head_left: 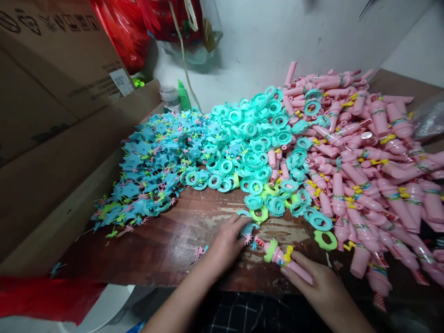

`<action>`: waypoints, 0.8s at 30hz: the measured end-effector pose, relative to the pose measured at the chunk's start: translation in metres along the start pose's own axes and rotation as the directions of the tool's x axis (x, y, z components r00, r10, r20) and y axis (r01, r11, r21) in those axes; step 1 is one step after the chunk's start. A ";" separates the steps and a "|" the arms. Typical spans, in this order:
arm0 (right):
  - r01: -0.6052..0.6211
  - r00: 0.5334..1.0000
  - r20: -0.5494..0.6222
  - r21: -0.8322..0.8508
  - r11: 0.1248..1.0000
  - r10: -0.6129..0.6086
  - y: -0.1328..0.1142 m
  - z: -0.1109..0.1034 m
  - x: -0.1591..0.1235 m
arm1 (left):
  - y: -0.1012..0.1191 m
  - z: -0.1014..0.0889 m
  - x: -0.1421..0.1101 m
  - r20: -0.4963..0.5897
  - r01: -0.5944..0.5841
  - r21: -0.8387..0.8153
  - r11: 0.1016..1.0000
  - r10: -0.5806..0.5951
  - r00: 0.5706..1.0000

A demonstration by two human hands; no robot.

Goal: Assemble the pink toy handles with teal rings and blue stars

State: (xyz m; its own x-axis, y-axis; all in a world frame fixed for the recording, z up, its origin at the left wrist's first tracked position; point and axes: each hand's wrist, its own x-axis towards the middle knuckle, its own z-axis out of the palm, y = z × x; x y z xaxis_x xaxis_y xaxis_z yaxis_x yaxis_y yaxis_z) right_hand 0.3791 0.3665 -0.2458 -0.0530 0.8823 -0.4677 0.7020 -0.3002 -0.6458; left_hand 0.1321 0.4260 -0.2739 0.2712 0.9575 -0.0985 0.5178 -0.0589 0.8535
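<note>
The pink tube (289, 263) is held in the right hand (322, 289) at the near edge of the table (166, 245), the fingers closed around its lower body. Its long axis runs from lower right to upper left. A green ring is seated near its upper-left end, a yellow clip sits at mid-body, and the striped tip points toward the left hand (225, 245).

The left hand lies flat on the table just left of that tip, fingers loosely curled, the fingertips pinching or pressing a small blue star (247, 231) with pink pegs. Whether the star is lifted clear of the wood cannot be told.

The star lies just beside the tube's open end, up and to the left of it, on a line close to the tube's axis. The left hand is the nearer of the 2 hands to the star; the right hand is occupied by the tube.

3 heaps are noted behind the hands: stars (149, 171) at left, teal rings (249, 143) at centre, tubes (374, 157) at right. A cardboard box (52, 115) stands along the left side.
</note>
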 end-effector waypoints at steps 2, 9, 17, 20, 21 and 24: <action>-0.007 1.000 0.031 -0.035 0.999 0.008 0.008 -0.001 0.000 | -0.001 0.002 0.000 0.022 -0.060 -0.004 0.998 0.060 0.998; 0.083 0.995 -0.046 -0.018 0.996 -0.084 -0.003 0.011 -0.004 | 0.004 -0.010 -0.015 0.196 -0.005 0.036 0.999 -0.002 0.981; 0.011 0.999 -0.050 -0.043 0.999 -0.013 -0.007 0.009 -0.001 | 0.000 -0.008 -0.018 0.095 0.055 -0.029 0.998 -0.052 0.994; 0.051 0.996 -0.079 -0.006 0.999 -0.051 -0.010 0.007 -0.004 | -0.006 0.004 -0.015 0.040 0.006 -0.006 1.000 -0.006 0.999; 0.071 0.994 -0.079 -0.003 0.997 -0.071 -0.010 0.008 -0.004 | -0.008 0.006 -0.015 0.041 -0.004 -0.013 1.000 0.004 0.999; 0.126 0.992 -0.012 -0.054 0.991 -0.127 -0.007 0.010 -0.002 | -0.010 0.007 -0.015 0.041 -0.024 -0.031 0.999 0.025 0.999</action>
State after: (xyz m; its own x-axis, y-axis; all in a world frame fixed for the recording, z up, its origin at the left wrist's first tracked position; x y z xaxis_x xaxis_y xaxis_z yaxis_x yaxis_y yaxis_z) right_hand 0.3678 0.3634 -0.2466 -0.1329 0.9176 -0.3747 0.7268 -0.1668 -0.6662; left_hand 0.1290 0.4103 -0.2847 0.3174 0.9432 -0.0982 0.4861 -0.0730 0.8708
